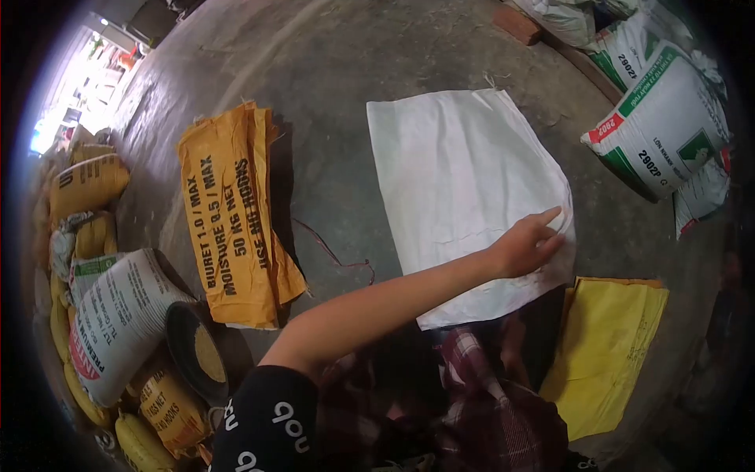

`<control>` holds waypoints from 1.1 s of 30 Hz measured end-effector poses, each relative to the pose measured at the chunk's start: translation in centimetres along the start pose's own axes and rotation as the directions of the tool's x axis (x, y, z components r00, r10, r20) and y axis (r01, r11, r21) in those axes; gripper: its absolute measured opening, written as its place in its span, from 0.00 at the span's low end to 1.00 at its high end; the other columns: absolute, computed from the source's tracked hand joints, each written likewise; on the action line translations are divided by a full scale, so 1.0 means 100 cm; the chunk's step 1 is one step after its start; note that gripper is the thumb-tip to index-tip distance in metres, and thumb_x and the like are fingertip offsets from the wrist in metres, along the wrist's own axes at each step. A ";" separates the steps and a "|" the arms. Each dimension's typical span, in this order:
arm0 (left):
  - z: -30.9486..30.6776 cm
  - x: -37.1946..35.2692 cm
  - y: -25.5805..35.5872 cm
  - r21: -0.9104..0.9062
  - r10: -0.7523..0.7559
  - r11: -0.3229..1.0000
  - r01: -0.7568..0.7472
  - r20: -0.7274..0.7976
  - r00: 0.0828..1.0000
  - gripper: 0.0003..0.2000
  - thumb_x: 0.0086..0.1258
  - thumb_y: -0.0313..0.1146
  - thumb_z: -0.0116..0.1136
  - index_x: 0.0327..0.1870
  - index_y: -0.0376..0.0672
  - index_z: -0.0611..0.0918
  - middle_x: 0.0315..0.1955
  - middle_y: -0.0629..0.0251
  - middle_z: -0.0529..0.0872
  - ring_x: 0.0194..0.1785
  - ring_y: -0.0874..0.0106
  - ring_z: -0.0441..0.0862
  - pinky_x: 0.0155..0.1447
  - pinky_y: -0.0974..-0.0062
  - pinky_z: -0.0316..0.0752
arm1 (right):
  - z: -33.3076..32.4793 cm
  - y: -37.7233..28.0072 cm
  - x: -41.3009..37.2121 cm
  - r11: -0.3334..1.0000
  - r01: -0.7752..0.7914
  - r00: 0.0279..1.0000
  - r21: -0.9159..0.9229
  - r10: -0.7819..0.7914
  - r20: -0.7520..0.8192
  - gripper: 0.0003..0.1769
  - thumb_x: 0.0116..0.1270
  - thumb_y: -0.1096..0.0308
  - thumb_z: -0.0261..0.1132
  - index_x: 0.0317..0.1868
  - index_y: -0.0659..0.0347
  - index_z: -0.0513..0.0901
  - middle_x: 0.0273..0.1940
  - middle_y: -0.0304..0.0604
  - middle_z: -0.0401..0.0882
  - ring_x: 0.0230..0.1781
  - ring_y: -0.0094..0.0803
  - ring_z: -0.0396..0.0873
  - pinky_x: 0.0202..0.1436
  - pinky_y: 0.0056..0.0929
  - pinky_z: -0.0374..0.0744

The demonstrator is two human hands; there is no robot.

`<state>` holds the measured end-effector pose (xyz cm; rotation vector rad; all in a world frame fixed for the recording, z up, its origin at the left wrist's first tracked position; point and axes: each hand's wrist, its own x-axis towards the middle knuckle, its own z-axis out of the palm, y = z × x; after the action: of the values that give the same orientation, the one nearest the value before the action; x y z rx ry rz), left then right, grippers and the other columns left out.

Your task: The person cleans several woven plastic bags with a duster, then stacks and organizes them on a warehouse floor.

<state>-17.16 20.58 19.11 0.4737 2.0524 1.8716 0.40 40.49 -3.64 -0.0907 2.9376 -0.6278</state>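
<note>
A white woven sack (pixel 472 181) lies flat on the floor in the middle, with a crease across its lower part. My left arm reaches over it from the lower left, and my left hand (pixel 531 244) rests near its right edge, fingers apart and holding nothing. My right hand does not show; only a bit of dark sleeve appears at the bottom right. Dim skin shows below the sack's lower edge, too unclear to tell what it is. Left of the sack lies a stack of folded orange sacks (pixel 228 220) with black print.
Yellow sacks (pixel 609 354) lie flat at the lower right. Filled white and green bags (pixel 668 134) stand at the upper right near a brick (pixel 517 25). Stuffed bags (pixel 126 315) and a dark bowl (pixel 197 350) crowd the left. A thin string (pixel 334 256) lies between the stacks.
</note>
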 end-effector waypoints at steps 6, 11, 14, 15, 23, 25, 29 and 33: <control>0.022 0.027 -0.028 0.148 0.332 0.933 -0.326 -0.015 0.943 0.17 0.69 0.40 0.44 0.48 0.35 0.74 0.54 0.42 0.69 0.61 0.49 0.62 0.62 0.63 0.58 | -0.065 -0.033 0.011 0.087 -0.509 0.766 0.856 0.499 0.405 0.27 0.66 0.42 0.43 0.17 0.51 0.66 0.11 0.29 0.56 0.08 0.21 0.57 0.11 0.23 0.56; 0.004 -0.017 -0.082 0.378 0.375 0.879 -0.291 -0.173 0.911 0.19 0.64 0.37 0.50 0.54 0.38 0.69 0.52 0.41 0.69 0.59 0.51 0.64 0.64 0.63 0.56 | -0.077 -0.036 0.026 -0.195 -0.288 0.776 0.938 0.526 0.348 0.23 0.64 0.41 0.48 0.22 0.50 0.65 0.11 0.27 0.50 0.07 0.18 0.50 0.10 0.22 0.50; -0.030 -0.060 -0.097 0.557 0.085 0.820 0.132 -0.347 0.934 0.23 0.57 0.32 0.54 0.55 0.37 0.68 0.55 0.43 0.66 0.60 0.51 0.62 0.64 0.62 0.58 | -0.085 -0.038 0.047 0.024 -0.338 0.822 0.941 0.494 0.283 0.19 0.62 0.47 0.56 0.26 0.52 0.66 0.12 0.27 0.51 0.08 0.17 0.50 0.10 0.19 0.49; -0.039 -0.074 -0.104 0.605 0.064 0.769 0.207 -0.395 0.916 0.24 0.56 0.31 0.55 0.55 0.37 0.67 0.56 0.43 0.64 0.60 0.50 0.61 0.63 0.61 0.58 | -0.089 -0.039 0.053 0.023 -0.341 0.821 0.940 0.495 0.285 0.19 0.62 0.47 0.56 0.26 0.52 0.66 0.12 0.27 0.51 0.08 0.17 0.50 0.10 0.19 0.49; -0.040 -0.126 -0.143 0.201 -0.481 0.598 0.776 -0.685 0.548 0.23 0.52 0.36 0.59 0.47 0.32 0.71 0.51 0.41 0.69 0.53 0.50 0.69 0.57 0.62 0.65 | -0.106 0.011 0.074 0.415 -0.400 0.573 0.817 0.809 -0.130 0.16 0.63 0.55 0.55 0.34 0.61 0.74 0.16 0.33 0.62 0.08 0.19 0.56 0.08 0.18 0.55; -0.047 -0.124 -0.165 0.126 -0.657 0.565 0.816 -0.529 0.537 0.22 0.52 0.40 0.59 0.45 0.34 0.74 0.46 0.43 0.74 0.49 0.53 0.73 0.54 0.63 0.68 | -0.112 0.009 0.070 0.479 -0.419 0.535 0.771 0.816 -0.217 0.18 0.64 0.53 0.53 0.34 0.63 0.76 0.16 0.33 0.63 0.08 0.19 0.56 0.08 0.19 0.55; -0.029 -0.129 -0.205 -0.161 -0.784 0.566 0.809 -0.409 0.467 0.22 0.51 0.49 0.59 0.37 0.37 0.81 0.32 0.51 0.83 0.40 0.60 0.81 0.48 0.71 0.73 | -0.091 0.003 0.046 0.534 -0.302 0.745 0.790 0.649 -0.154 0.21 0.67 0.55 0.48 0.32 0.63 0.78 0.17 0.32 0.64 0.10 0.18 0.57 0.11 0.19 0.58; -0.015 -0.132 -0.227 -0.236 -0.772 0.615 0.752 -0.373 0.515 0.24 0.52 0.50 0.60 0.39 0.36 0.81 0.34 0.52 0.83 0.39 0.61 0.81 0.47 0.72 0.73 | -0.063 -0.030 0.023 0.826 -0.106 0.971 0.554 0.206 -0.121 0.20 0.68 0.61 0.45 0.27 0.64 0.78 0.18 0.41 0.72 0.16 0.30 0.70 0.22 0.29 0.68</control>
<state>-6.67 11.40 -3.15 -0.8681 1.9406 1.4914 -2.73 40.12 3.00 0.2784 2.7482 -1.4777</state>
